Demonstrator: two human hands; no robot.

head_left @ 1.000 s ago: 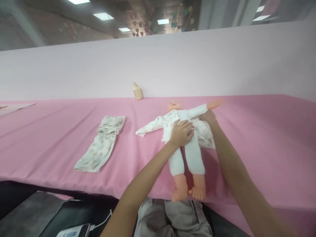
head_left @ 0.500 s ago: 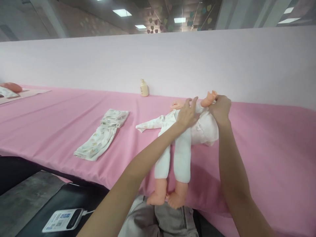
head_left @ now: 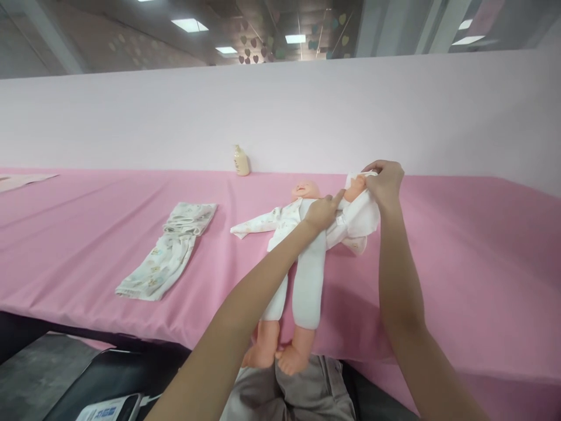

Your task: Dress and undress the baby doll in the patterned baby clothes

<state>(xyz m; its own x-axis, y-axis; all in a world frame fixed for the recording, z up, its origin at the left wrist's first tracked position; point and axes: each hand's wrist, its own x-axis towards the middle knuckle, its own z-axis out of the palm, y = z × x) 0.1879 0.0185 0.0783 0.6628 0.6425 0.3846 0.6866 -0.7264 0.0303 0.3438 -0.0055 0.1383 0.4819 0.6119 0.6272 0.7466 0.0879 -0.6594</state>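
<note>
A pink table (head_left: pixel 460 245) met a pale wall (head_left: pixel 131 123); at twelve o'clock, the right hand (head_left: pixel 384 182) pinched the doll's sleeve (head_left: pixel 357 219), the left hand (head_left: pixel 322 211) loosely curled on the doll (head_left: pixel 302 275).

Doll (head_left: pixel 302 245): smooth plastic head and feet, slight sheen; body in soft white cloth. Printed jacket (head_left: pixel 280 219): thin matt cloth. Table cover (head_left: pixel 460 263): pink matt cloth, faint creases. Folded cloth (head_left: pixel 169 251): soft, printed. Bottle (head_left: pixel 241 161): glossy plastic.

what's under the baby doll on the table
The doll lies on the pink tablecloth, its open printed jacket spread beneath. Anything else under its back is covered.
</note>
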